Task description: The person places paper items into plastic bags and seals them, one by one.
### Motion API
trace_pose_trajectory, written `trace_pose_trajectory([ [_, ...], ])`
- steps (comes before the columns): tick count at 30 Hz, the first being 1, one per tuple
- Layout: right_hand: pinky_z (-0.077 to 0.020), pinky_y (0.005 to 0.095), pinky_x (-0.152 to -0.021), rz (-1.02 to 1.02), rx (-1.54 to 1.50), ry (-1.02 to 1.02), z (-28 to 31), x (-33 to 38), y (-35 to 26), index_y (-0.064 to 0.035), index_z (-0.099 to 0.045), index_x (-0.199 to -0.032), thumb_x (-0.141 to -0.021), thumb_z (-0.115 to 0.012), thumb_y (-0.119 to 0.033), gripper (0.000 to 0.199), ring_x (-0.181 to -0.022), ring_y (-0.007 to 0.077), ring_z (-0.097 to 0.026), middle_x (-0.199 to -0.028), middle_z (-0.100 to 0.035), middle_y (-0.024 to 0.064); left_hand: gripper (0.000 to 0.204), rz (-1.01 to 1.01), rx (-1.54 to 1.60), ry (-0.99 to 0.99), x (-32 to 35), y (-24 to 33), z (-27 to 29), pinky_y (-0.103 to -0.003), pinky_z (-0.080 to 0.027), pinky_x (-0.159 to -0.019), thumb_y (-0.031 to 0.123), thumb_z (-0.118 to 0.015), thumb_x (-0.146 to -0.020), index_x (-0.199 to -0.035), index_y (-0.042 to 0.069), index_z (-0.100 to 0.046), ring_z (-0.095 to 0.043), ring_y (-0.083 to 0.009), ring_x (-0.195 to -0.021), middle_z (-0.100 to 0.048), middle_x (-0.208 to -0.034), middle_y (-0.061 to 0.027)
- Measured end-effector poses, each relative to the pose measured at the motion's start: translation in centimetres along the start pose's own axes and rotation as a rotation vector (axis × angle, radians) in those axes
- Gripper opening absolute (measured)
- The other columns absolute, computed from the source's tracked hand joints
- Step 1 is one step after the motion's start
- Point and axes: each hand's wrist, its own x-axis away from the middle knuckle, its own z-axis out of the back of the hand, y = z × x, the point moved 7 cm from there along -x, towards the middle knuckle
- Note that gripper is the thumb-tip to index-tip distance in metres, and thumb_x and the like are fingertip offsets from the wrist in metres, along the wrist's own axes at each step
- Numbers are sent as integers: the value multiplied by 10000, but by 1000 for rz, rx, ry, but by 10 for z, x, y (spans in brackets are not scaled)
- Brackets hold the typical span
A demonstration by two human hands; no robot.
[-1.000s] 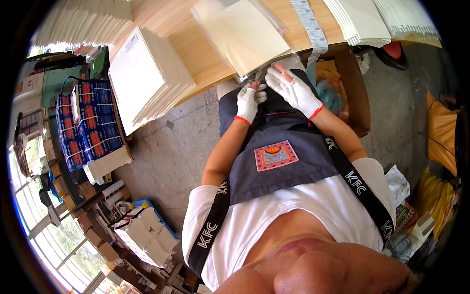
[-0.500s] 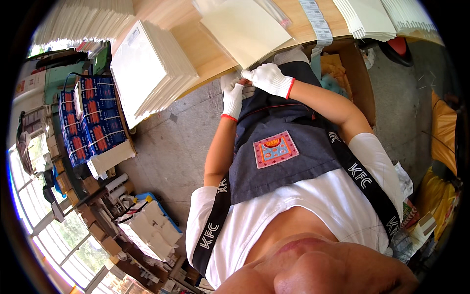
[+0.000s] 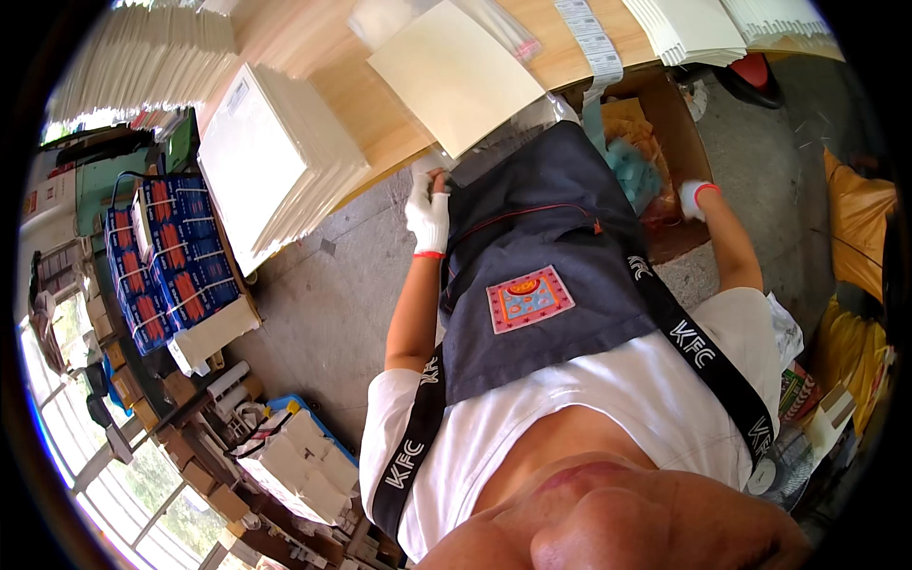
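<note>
My left hand (image 3: 427, 214), in a white knit glove with bare fingertips, is at the table's front edge. Its fingers are closed on the corner of a clear plastic bag (image 3: 463, 171). A cream rectangular sheet (image 3: 456, 76) lies over the plastic, one corner pointing toward me. Off to the right, my right hand (image 3: 696, 199), also gloved, is low beside an open cardboard box (image 3: 686, 142); its fingers are foreshortened and I cannot make out their pose. Inside the box are crumpled teal plastic (image 3: 632, 179) and orange plastic (image 3: 627, 123).
A stack of white sleeved boards (image 3: 261, 152) stands on the table's left. A strip of printed labels (image 3: 591, 43) hangs over the front edge. More white stacks (image 3: 679, 28) are at the far right. Blue patterned cartons (image 3: 180, 256) stand at the left; yellow sacks (image 3: 855, 228) are at the right.
My right hand has left the sheet's corner and swung right and down to the cardboard box. My left hand stays near the table edge. The view has shifted slightly.
</note>
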Motion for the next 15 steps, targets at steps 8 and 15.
trace_pose_trajectory([
  [8, -452, 362, -843, 607, -279, 1248, 218, 72, -140, -175, -556, -1105, -713, -641, -153, 401, -972, 249, -563, -1077, -574, 41, 323, -1023, -644, 119, 0, 92, -24, -436, -453, -832, 82, -711, -638, -951, 118, -641, -543, -259, -993, -595, -1081, -36],
  [15, -473, 381, -696, 692, -673, 1066, 236, 40, -199, -126, -606, -851, -730, -647, -186, 141, -808, 269, -599, -856, -602, 52, 75, -522, -229, 171, -9, 41, 2, -325, -454, -755, 88, -639, -784, -853, 71, -665, -556, -186, -806, -627, -890, -40],
])
